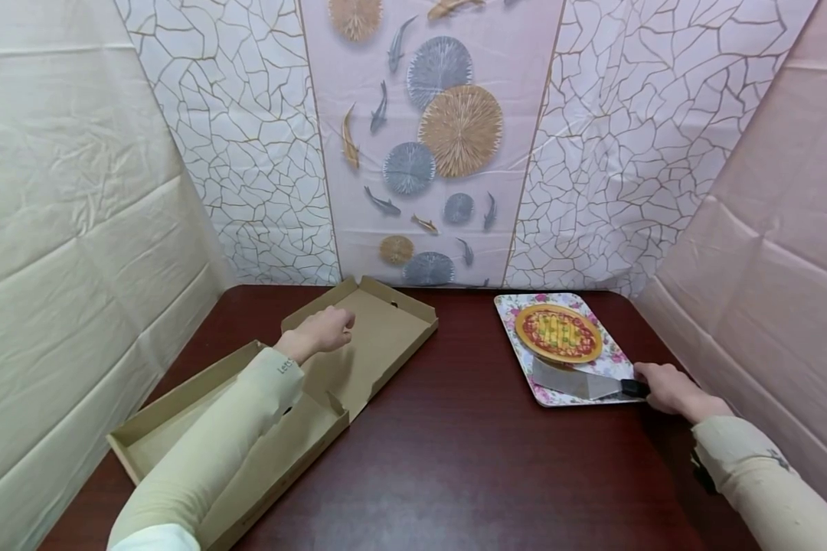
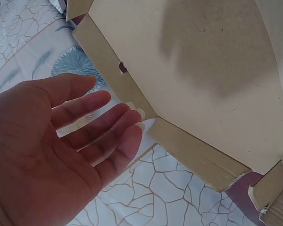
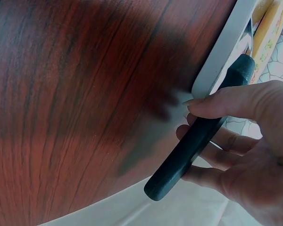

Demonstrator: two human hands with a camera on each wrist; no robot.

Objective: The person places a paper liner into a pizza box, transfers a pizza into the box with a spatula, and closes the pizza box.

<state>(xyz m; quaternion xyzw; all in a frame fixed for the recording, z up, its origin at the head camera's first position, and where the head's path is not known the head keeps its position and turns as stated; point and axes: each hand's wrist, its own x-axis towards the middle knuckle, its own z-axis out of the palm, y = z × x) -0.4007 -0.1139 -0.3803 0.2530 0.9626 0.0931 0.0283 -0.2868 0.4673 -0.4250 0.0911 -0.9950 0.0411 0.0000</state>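
In the head view, a pizza (image 1: 559, 334) lies on a floral tray (image 1: 510, 315) at the right. My right hand (image 1: 671, 389) grips the black handle (image 3: 193, 141) of a metal spatula (image 1: 572, 380), its blade lying over the tray close beside the pizza's near edge. On the left, an opened cardboard pizza box (image 1: 386, 321) spreads across the table. Above its lid side hovers my left hand (image 1: 322, 329); in the left wrist view its fingers are loosely bent and hold nothing, apart from the cardboard.
The dark red wooden table (image 1: 455, 459) stretches between the box and the tray. Patterned cloth (image 1: 579, 153) hangs behind it, and fabric walls (image 1: 765, 229) close in both sides. Low upright flaps (image 2: 198, 153) edge the box.
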